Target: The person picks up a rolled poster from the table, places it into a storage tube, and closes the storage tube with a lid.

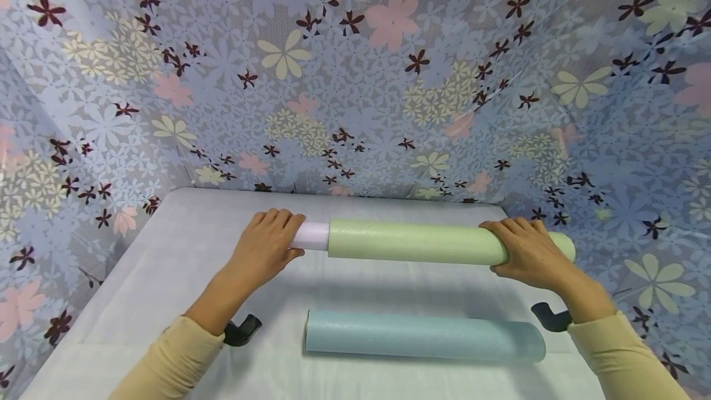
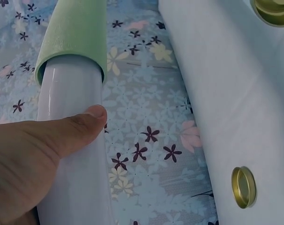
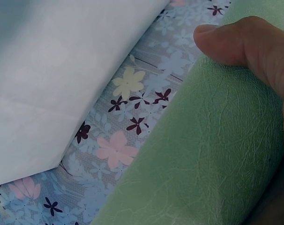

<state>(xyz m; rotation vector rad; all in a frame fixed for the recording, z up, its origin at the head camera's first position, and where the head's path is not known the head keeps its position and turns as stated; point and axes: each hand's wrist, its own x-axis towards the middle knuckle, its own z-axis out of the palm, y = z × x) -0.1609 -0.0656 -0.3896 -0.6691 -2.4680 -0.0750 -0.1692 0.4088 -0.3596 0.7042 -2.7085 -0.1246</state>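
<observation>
The fingers of the left hand (image 1: 268, 242), left of centre in the head view, lie side by side and curl over a white tube (image 1: 311, 236), the thumb pressing its near side. At right of centre, the fingers of the right hand (image 1: 528, 253) wrap over a pale green tube (image 1: 413, 242), its right end showing past them. The white tube runs into the green one's open left end, and both are held level above the table (image 1: 183, 258), whose smooth white surface carries a soft shadow beneath them. Lower in the frame, a light blue tube (image 1: 424, 337) lies on that surface, roughly parallel; at lower right of the left wrist view sits a small gold-coloured ring or lid (image 2: 244, 187). Beyond the table's far edge and along both sides, a grey-blue curtain (image 1: 344, 85) fills the upper frame, printed with pale blue, cream, pink and dark red flowers.
</observation>
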